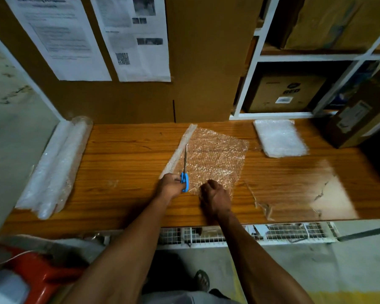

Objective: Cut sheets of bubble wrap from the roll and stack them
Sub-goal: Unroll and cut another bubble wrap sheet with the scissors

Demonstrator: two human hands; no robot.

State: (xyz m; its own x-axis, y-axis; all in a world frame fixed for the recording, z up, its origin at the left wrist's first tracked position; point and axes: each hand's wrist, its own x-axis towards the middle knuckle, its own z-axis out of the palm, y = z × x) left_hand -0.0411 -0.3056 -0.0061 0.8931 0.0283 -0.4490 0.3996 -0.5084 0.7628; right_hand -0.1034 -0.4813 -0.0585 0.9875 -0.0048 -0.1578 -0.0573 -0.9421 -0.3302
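Observation:
A cut sheet of bubble wrap (217, 156) lies flat in the middle of the wooden table (127, 150). A narrow strip of wrap (180, 148) lies along its left edge. My left hand (170, 186) grips blue-handled scissors (185, 170) whose blades point away along that left edge. My right hand (216, 199) has curled fingers and holds the sheet's near edge. The bubble wrap roll (57, 165) lies at the table's left end. A stack of cut sheets (280, 138) sits at the back right.
A large cardboard panel (206, 62) with posted papers stands behind the table. White shelving (250, 73) with boxes is at the back right, and a brown box (358, 115) stands on the table's right end. The tabletop veneer is peeled at the front right (329, 189).

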